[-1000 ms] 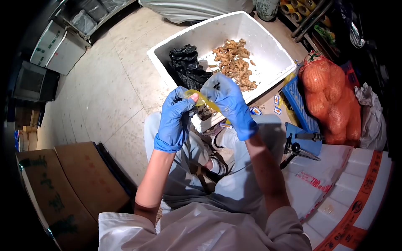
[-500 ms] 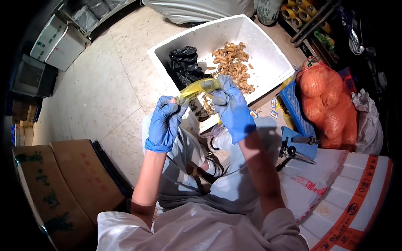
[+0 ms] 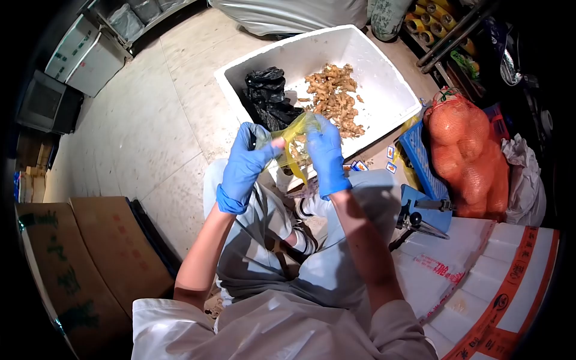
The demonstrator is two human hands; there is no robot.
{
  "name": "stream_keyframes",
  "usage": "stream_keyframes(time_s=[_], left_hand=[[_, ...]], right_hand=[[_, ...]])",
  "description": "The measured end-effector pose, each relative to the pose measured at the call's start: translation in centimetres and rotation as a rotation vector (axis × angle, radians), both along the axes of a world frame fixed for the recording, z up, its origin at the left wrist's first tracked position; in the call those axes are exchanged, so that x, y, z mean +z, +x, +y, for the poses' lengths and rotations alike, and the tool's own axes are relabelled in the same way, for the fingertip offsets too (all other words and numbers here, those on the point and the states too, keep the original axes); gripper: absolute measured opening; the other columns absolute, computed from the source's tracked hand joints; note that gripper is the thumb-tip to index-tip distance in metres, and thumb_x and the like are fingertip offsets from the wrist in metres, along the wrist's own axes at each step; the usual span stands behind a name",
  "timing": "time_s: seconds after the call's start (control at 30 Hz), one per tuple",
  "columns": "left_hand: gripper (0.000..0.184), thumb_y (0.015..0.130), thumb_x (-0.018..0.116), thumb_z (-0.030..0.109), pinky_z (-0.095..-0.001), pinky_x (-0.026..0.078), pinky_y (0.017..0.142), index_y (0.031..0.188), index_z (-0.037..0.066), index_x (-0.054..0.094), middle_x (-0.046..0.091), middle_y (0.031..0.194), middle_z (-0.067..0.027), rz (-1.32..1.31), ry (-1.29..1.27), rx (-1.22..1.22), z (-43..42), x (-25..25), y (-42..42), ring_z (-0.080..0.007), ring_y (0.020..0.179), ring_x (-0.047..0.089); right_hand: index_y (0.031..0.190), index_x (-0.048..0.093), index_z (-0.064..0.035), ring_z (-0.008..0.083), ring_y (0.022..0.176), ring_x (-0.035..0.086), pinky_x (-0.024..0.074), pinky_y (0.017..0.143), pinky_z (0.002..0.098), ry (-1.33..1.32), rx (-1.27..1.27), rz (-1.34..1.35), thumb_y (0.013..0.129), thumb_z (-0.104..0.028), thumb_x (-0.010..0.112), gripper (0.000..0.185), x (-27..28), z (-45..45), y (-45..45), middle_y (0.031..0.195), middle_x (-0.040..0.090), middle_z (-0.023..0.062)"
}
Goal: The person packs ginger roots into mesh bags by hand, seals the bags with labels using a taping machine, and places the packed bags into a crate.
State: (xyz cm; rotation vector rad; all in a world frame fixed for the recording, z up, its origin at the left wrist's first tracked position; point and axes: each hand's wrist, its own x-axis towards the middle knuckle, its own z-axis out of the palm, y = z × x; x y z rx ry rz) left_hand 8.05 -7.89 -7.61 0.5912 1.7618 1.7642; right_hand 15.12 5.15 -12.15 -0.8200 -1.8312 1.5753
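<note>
Between my hands a thin yellow mesh bag [image 3: 297,131] is stretched, and a yellow strip of it hangs down in the middle. My left hand [image 3: 242,168], in a blue glove with a bare thumb tip showing, grips the bag's left side. On the other side my right hand [image 3: 326,157], gloved in blue too, is closed on the bag's right edge. Just beyond them stands a white foam box [image 3: 387,99] with a pile of ginger [image 3: 333,96] inside. A crumpled black plastic bag [image 3: 269,99] lies at the box's left end.
Right of my knees are a blue metal device with a lever [image 3: 425,211], a blue crate [image 3: 423,159] and an orange net sack of round produce [image 3: 465,153]. Small printed cards [image 3: 359,166] lie near the box. Cardboard boxes [image 3: 114,246] stand left; taped white foam boxes [image 3: 474,264] stand right.
The yellow mesh bag has gone from a bunched band to being spread wider, with a strip now hanging. My left hand has shifted right and turned; my right hand has turned more upright.
</note>
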Motion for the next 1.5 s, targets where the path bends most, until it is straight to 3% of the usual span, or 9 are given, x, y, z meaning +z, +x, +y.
stream_keyframes(time_s=[0.37, 0.53, 0.63, 0.83, 1.03, 1.1, 1.27, 1.43, 1.5], left_hand=[[0.020, 0.086, 0.044, 0.018, -0.0206, 0.043, 0.057, 0.088, 0.000, 0.053, 0.056, 0.078, -0.0035, -0.479, 0.211, 0.052, -1.8, -5.0, -4.1, -0.0083, 0.061, 0.051], [0.017, 0.085, 0.046, 0.020, -0.0193, 0.040, 0.052, 0.082, 0.004, 0.051, 0.053, 0.073, -0.0005, -0.494, 0.257, -0.054, -1.9, -2.9, -3.8, -0.0059, 0.058, 0.048], [0.016, 0.074, 0.062, 0.019, -0.0158, 0.031, 0.049, 0.075, 0.006, 0.051, 0.047, 0.063, 0.0041, -0.318, -0.151, -0.038, -1.7, -0.4, -1.9, -0.0033, 0.056, 0.042], [0.014, 0.070, 0.052, -0.003, -0.0191, 0.039, 0.064, 0.084, -0.001, 0.053, 0.055, 0.077, -0.0059, 0.335, -0.359, 0.153, -2.1, -7.7, -2.5, -0.0077, 0.072, 0.047], [0.023, 0.078, 0.041, 0.003, -0.0256, 0.048, 0.067, 0.098, -0.003, 0.051, 0.056, 0.088, -0.0089, -0.590, 0.179, -0.004, -2.1, -4.5, -4.6, -0.0146, 0.073, 0.056], [0.023, 0.079, 0.046, 0.007, -0.0224, 0.048, 0.062, 0.099, -0.003, 0.050, 0.055, 0.083, -0.0074, -0.485, 0.157, -0.145, -2.0, -3.6, -3.8, -0.0115, 0.068, 0.055], [0.015, 0.077, 0.055, 0.010, -0.0181, 0.038, 0.048, 0.089, 0.001, 0.051, 0.050, 0.068, 0.0008, -0.388, -0.123, -0.159, -1.5, -0.8, -1.3, -0.0056, 0.055, 0.045], [0.018, 0.078, 0.048, 0.007, -0.0169, 0.039, 0.049, 0.093, -0.001, 0.053, 0.055, 0.076, -0.0043, -0.295, -0.026, 0.097, -1.6, -6.4, -4.1, -0.0081, 0.056, 0.050], [0.023, 0.078, 0.043, 0.004, -0.0162, 0.040, 0.050, 0.099, -0.002, 0.052, 0.056, 0.080, -0.0062, -0.327, 0.028, 0.157, -1.4, -5.3, -4.2, -0.0082, 0.060, 0.051]], right_hand=[[0.080, 0.049, -0.0037, 0.0156, 0.071, 0.055, 0.0461, 0.064, 0.0267, -1.042, 0.465, 0.284, 0.072, -0.004, 0.061, 0.015, 3.6, -1.3, 0.8, 0.083, 0.056, 0.0054], [0.086, 0.053, -0.0015, 0.0176, 0.071, 0.057, 0.0445, 0.062, 0.0276, -0.029, 0.339, -0.500, 0.071, -0.005, 0.058, 0.016, 1.1, -1.2, -0.6, 0.071, 0.056, 0.0125], [0.085, 0.054, -0.0001, 0.0185, 0.071, 0.057, 0.0446, 0.063, 0.0267, 0.166, 0.069, -0.159, 0.075, -0.005, 0.051, 0.012, -0.3, -2.0, -0.6, 0.072, 0.057, 0.0116], [0.095, 0.047, 0.0048, 0.0204, 0.081, 0.056, 0.0475, 0.073, 0.0294, -1.234, 0.502, 0.456, 0.081, -0.005, 0.036, 0.019, -0.6, -2.0, 0.5, 0.091, 0.054, 0.0148], [0.091, 0.053, -0.0006, 0.0118, 0.073, 0.054, 0.0451, 0.060, 0.0259, -0.507, 0.496, 0.058, 0.073, -0.008, 0.053, 0.019, 0.8, -2.0, 0.1, 0.081, 0.057, 0.0093], [0.083, 0.056, 0.0002, 0.0104, 0.066, 0.054, 0.0438, 0.056, 0.0249, -0.052, 0.263, -0.212, 0.067, -0.005, 0.060, 0.017, 0.1, -1.5, -0.5, 0.073, 0.058, 0.0061], [0.089, 0.056, 0.0012, 0.0154, 0.072, 0.056, 0.0466, 0.061, 0.0253, -0.932, 0.229, 0.165, 0.069, 0.005, 0.049, 0.021, 0.2, -0.8, 0.2, 0.082, 0.057, 0.0091], [0.100, 0.050, 0.0022, 0.0141, 0.091, 0.052, 0.0452, 0.075, 0.0256, 0.170, 0.452, 0.182, 0.078, -0.002, 0.051, 0.023, -2.1, -2.1, 1.9, 0.098, 0.053, 0.0110], [0.099, 0.051, 0.0028, 0.0124, 0.086, 0.053, 0.0447, 0.072, 0.0237, -0.069, 0.473, 0.372, 0.073, -0.001, 0.057, 0.026, 1.9, -2.8, 1.7, 0.094, 0.055, 0.0101]])
